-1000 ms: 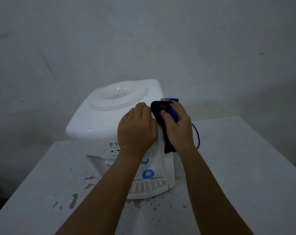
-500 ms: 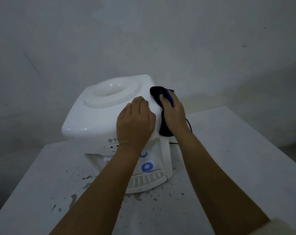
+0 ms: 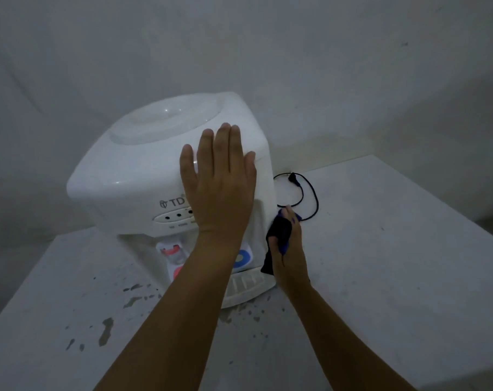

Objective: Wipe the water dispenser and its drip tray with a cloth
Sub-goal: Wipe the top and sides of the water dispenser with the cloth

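**One hand steadies the dispenser, the other wipes low on its side**

A white tabletop water dispenser stands on a pale, chipped table set against a grey wall. The person's left hand lies flat on the front right part of its top, palm down, fingers straight and held close together, the thumb out to the side; it covers part of the brand lettering and the row of indicator lights.

The right hand is down at the dispenser's right side wall, near its base. Its fingers are curled round a dark cloth with a blue edge, pressing it against the white side panel; a loose end of the cloth hangs down towards the drip tray. The slatted tray juts out at the foot of the dispenser, partly hidden by the left forearm.

Under the front overhang a red tap shows, and a blue one peeks out beside the left wrist. Behind the right hand, a black power cord loops on the table, plug lying loose.
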